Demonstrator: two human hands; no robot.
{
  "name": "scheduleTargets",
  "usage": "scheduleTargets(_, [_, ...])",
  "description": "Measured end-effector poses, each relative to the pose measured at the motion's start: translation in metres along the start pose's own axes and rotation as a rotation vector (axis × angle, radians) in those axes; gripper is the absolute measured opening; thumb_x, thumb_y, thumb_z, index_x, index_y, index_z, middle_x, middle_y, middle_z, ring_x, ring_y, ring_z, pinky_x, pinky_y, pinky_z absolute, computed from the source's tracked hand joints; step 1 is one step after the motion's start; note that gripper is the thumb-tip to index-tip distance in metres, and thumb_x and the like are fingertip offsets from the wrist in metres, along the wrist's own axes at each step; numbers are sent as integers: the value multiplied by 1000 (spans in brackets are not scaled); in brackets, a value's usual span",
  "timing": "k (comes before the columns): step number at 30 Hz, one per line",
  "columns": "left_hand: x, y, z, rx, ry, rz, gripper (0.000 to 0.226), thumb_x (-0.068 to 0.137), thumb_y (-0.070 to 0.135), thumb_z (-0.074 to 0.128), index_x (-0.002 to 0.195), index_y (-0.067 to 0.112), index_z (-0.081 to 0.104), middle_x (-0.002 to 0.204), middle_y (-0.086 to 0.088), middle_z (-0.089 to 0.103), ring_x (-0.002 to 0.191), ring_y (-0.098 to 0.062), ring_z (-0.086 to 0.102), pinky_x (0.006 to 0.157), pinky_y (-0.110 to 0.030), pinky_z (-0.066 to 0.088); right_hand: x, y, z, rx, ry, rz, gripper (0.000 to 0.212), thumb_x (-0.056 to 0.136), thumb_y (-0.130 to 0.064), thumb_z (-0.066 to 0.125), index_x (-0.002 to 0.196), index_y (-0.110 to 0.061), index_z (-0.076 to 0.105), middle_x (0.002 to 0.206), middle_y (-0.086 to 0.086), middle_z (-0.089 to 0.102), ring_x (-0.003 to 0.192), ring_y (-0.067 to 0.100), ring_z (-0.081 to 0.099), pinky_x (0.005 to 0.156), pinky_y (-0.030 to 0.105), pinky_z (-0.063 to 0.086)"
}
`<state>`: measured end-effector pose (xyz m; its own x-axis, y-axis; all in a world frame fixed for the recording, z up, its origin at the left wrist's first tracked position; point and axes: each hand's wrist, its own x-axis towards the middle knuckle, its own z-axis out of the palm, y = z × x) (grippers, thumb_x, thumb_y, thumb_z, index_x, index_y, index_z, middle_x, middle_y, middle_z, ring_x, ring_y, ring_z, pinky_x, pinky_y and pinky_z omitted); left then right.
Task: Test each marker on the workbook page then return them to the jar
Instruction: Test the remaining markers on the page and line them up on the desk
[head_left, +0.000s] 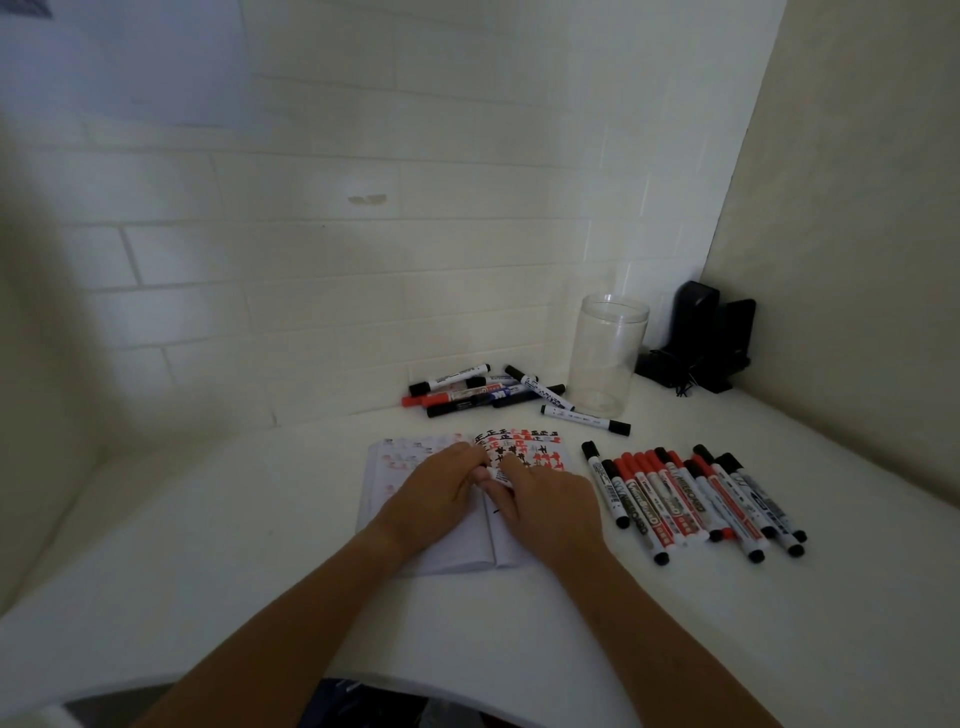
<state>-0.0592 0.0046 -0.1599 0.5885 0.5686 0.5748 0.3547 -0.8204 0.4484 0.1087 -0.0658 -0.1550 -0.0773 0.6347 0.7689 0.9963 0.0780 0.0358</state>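
Marker (482, 474) sits between both hands over the middle of the open workbook (415, 540), only a white bit of barrel showing between the fingertips. Left hand (434, 493) fingers curl onto one end, right hand (550, 499) fingers curl onto the other; looks like a cap coming off or going on, cannot tell which. Both hands gripping the marker, so neither is free.

Top of the right page is already full of red and black test marks, lower part blank.

Doing it well, by my read: pull or push the cap straight along the barrel, no twisting off-axis, keep the tip off the page until ready, then make a short stroke in the blank area below the marks.

Row of markers (691, 499) lies just right of the workbook, red and black caps. Loose pile of markers (478, 395) behind the workbook near the wall. Clear jar (608, 353) upright beside that pile, looks empty. Black stand (701, 343) in the corner.
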Motion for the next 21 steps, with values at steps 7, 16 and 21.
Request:
scheduleTargets(7, [-1,1,0,11,0,-18,40,103,35,32,101,9,61,92,-4,63,81,-12,52,76,-32,45,-2,3,5,-71,-12,-32,48,97,-61,40,71,-25,59,43,-6,47,32,9,41,43,19,17])
scheduleTargets(16, [4,4,-6,-13,48,-53,19,103,38,46,96,30,62,84,17,61,78,-1,57,70,-22,44,3,8,16,-72,55,-102,34,100,-40,44,117,-23,69,113,3,67,105,23,62,98,39,39])
scheduleTargets(21, [1,13,-9,-55,35,-123,32,108,34,36,80,45,46,72,20,56,72,3,56,66,-16,37,-2,2,20,-33,-1,-185,31,95,-30,60,124,-19,63,102,-1,67,90,20,65,79,37,50])
